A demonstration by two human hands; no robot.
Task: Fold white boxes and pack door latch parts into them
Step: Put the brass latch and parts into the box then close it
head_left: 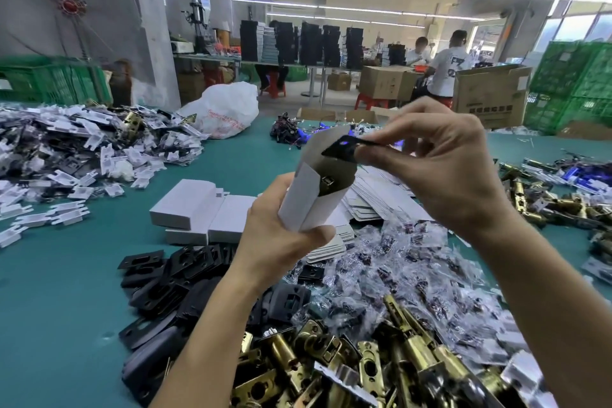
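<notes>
L hand (281, 235) grip clamped round open white box (311, 195) held tilted above green desk (59, 275), R hand (440, 162) fingers pinched on black latch plate (344, 149) at box mouth, brass latches (331, 361) piled nr front

Brass latch (324, 179) mostly hidden inside the white box (306, 199) — black plate's (341, 151) far end behind right hand (440, 169) fingertips.

A white plastic bag (222, 111) slumps at the far edge of the teal table (59, 278). Green crates (574, 89) stack at right, more (49, 79) at left. Cardboard cartons (490, 94) stand on the floor by two seated workers (445, 66). Dark box stacks (298, 43) line a distant bench.
</notes>
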